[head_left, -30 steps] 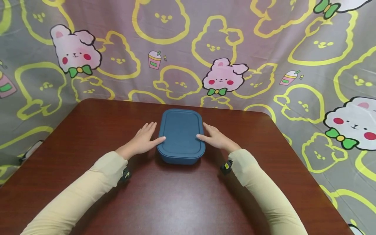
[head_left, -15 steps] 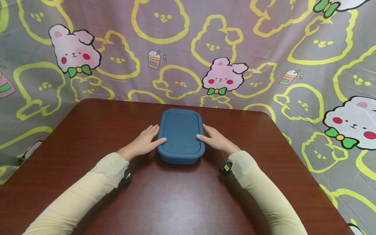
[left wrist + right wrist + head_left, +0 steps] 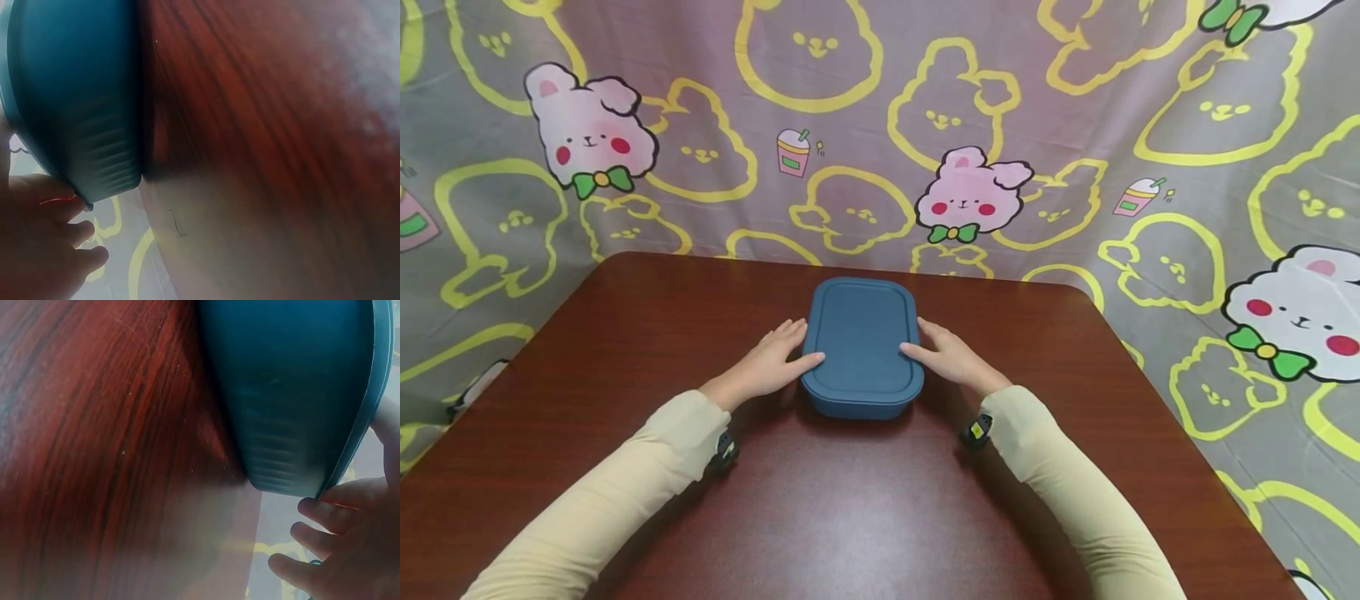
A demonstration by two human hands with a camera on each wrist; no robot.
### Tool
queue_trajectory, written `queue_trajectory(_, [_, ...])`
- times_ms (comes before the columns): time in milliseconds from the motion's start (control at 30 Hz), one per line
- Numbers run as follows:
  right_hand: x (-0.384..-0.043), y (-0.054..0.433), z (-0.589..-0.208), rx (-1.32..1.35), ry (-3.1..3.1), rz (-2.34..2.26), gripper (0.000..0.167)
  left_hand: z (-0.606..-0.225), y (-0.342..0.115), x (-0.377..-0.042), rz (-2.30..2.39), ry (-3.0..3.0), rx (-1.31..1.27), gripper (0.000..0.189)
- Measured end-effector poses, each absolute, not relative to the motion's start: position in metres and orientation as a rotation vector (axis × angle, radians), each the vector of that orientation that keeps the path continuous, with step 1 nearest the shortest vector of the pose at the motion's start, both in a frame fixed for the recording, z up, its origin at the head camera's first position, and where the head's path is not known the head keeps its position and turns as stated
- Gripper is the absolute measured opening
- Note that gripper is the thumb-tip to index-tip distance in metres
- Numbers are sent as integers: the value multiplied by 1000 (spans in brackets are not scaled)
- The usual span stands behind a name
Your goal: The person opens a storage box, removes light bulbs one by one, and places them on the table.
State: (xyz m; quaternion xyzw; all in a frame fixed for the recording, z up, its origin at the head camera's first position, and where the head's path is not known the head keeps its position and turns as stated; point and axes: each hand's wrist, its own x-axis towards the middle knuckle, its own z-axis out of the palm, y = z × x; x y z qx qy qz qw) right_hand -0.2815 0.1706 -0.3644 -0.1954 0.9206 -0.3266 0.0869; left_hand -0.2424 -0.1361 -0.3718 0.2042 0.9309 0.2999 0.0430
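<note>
A blue, rectangular food container [image 3: 865, 333] with its lid on sits flat on the table. My left hand [image 3: 765, 362] holds its left rim, the thumb lying over the lid's edge and the fingers at the side. On the opposite rim my right hand [image 3: 951, 354] holds it the same way. In the left wrist view, the fingers [image 3: 47, 200] meet the lid's rim near a far corner, with some fingertips off the box. Similar contact shows for the fingers [image 3: 328, 515] in the right wrist view. What lies inside the container is hidden.
The dark red-brown wooden table [image 3: 850, 517] has rounded far corners. Behind it and along both sides hangs a grey-pink curtain [image 3: 865, 125] printed with cartoon animals, close to the far edge. A dark wrist device [image 3: 977, 429] sits below the right cuff.
My left hand has moved slightly right, so its fingers now meet the container's side. The right hand has barely shifted, and the container stays in place.
</note>
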Motion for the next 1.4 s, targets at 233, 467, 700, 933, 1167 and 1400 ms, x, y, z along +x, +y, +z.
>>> queue_trajectory(233, [-281, 168, -362, -495, 2742, -974, 83, -372, -136, -242, 949, 2846, 620, 78])
queue_trajectory(467, [-282, 168, -357, -470, 2748, -981, 87, -370, -136, -242, 972, 2844, 612, 79])
queue_trajectory(700, [-279, 165, -348, -507, 2797, -1009, 83, -365, -137, -240, 1007, 2849, 581, 80])
queue_trajectory(933, [-275, 162, -338, -538, 2821, -1034, 72, -359, -136, -237, 1064, 2912, 587, 70])
queue_trajectory(1167, [-272, 160, -329, -522, 2765, -1122, 69, -353, -136, -233, 1176, 3004, 536, 51])
queue_trajectory(1400, [-272, 153, -321, -523, 2650, -1244, 71, -341, -145, -231, 1470, 2857, 409, 45])
